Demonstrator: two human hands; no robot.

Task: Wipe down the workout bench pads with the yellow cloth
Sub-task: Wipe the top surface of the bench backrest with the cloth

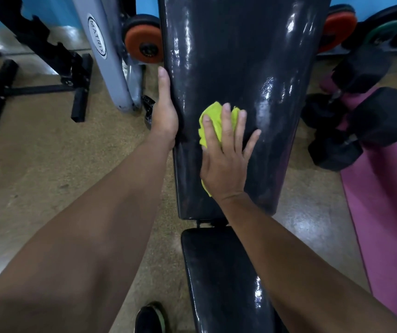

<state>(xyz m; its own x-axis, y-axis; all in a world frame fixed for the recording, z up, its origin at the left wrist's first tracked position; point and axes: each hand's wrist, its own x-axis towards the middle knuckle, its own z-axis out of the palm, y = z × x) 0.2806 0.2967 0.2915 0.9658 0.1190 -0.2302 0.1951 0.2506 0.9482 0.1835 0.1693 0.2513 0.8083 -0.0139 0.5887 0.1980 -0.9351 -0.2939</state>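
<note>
Cloth (213,121), yellow and bunched, lies flat on the lower half of the back pad (240,68), pinned under the right hand (226,155). That hand's fingers are straight and spread wide, palm down, pressing rather than gripping; yellow shows past the fingertips and again at the heel of the palm, so the cloth runs lengthwise beneath the hand. The left hand (165,111) holds the pad's left edge, thumb lying along the side; its fingers wrap out of sight behind the pad, so how far they curl I cannot tell.

The pad's long axis runs straight away from the person, widening toward the far end, and the right hand's fingers point along that same line. Most of the unwiped length appears to lie ahead of the fingertips, up the pad, with a narrower strip to the right of the hand. A push forward along the axis looks like the natural stroke, and the right hand is the one placed for it; the left serves only as a brace.

Nearer the person, across a small gap with a bracket, sits the seat pad (219,280), partly covered by the right forearm. It seems not yet reached, so the job is likely somewhere in its middle.

A purple mat (384,188) and dumbbells (360,131) lie on the floor to the right.
</note>
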